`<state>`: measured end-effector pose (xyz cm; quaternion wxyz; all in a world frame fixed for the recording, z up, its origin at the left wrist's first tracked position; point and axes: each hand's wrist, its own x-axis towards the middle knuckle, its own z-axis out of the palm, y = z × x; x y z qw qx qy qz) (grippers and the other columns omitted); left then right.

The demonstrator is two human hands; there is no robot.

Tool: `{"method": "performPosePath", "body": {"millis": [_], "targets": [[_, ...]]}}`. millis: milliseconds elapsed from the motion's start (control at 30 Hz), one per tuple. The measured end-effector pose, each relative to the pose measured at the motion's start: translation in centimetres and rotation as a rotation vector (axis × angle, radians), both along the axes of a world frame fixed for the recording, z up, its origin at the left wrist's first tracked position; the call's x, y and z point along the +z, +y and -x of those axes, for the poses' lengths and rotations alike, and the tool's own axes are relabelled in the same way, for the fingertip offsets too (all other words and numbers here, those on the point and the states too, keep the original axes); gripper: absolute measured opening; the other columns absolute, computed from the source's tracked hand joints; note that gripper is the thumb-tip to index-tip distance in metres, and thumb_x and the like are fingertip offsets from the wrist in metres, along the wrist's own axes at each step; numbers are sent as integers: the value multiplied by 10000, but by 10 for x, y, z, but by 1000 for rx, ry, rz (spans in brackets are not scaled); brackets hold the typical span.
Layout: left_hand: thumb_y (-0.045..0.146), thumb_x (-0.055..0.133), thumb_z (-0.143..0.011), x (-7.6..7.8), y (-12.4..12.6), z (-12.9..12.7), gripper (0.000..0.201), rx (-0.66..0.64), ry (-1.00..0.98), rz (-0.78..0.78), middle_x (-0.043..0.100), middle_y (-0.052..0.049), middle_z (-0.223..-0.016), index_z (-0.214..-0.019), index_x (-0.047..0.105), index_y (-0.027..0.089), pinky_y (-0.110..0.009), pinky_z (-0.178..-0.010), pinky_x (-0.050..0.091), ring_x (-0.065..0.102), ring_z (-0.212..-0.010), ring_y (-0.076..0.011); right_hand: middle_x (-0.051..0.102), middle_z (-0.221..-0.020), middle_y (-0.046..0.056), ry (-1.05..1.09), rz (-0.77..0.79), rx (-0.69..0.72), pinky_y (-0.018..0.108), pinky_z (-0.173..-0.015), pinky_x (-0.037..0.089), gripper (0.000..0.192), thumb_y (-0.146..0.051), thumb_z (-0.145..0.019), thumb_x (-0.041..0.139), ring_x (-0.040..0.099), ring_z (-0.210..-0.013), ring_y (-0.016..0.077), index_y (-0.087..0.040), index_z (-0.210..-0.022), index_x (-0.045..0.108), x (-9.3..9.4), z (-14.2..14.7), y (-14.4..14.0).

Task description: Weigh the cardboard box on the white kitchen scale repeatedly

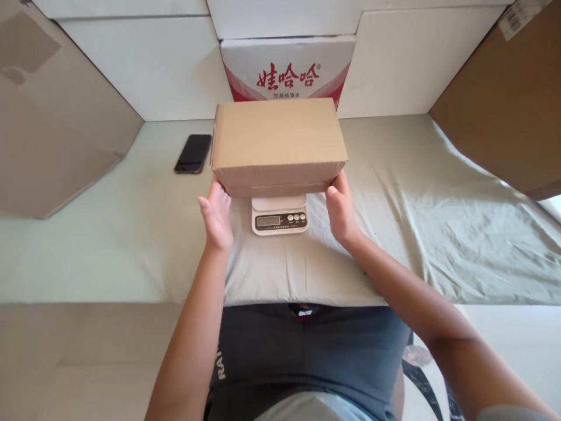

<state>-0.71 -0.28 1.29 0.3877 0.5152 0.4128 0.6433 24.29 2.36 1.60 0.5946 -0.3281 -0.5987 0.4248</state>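
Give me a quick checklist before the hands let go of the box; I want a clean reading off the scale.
1. Cardboard box over the scale: ok.
2. Box resting fully on the platform: cannot tell, underside hidden.
3. Left hand and right hand off the box: not ok, both touch its lower corners.
4. Display unobstructed: ok.
5. Reading legible: cannot tell, too small.
6. Phone apart from the scale: ok.

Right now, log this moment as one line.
left hand: touching cardboard box lower left corner | right hand: at lower right corner | box over kitchen scale | phone left, apart
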Motion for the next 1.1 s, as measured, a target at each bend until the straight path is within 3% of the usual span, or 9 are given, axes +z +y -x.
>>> {"method": "performPosePath", "body": {"millis": [200,367,567,767,1100], "targets": [[999,154,-852,-5,2,-3,1059,49,-17,17,575,-79,-1651,-1506,645,326,-483,-1349,318,398,-1637,-346,540,-1681,-51,47,-17,1,537,-1391,374,527,-604,-974,575,424,-1638,310,-438,-1475,585,-2,2,-4],[980,99,-865,-11,-1,-5,1070,76,-33,31,552,-92,-1668,-1550,602,331,-509,-1348,311,385,-1644,-356,497,-1719,-48,17,23,-8,527,-1399,366,638,-706,-948,559,391,-1660,295,-436,-1525,523,-9,3,-5],[945,238,-909,-14,-5,-10,958,121,-77,50,565,-106,-1654,-1506,636,311,-543,-1352,277,393,-1636,-366,495,-1719,-29,11,19,-15,524,-1384,387,645,-708,-958,536,408,-1647,299,-422,-1535,501,-16,2,-4],[976,291,-874,-14,-6,-14,1006,174,-76,35,575,-145,-1640,-1465,663,252,-548,-1322,309,449,-1594,-381,477,-1731,-5,4,-3,-10,540,-1370,397,684,-690,-978,505,402,-1644,313,-379,-1584,445,-22,0,1],[938,304,-906,-17,-3,-11,932,148,-50,18,567,-117,-1653,-1440,662,264,-541,-1325,317,441,-1603,-369,563,-1651,45,-55,-2,-66,529,-1334,430,589,-696,-984,488,484,-1572,314,-331,-1443,529,-7,-1,-3]]}}
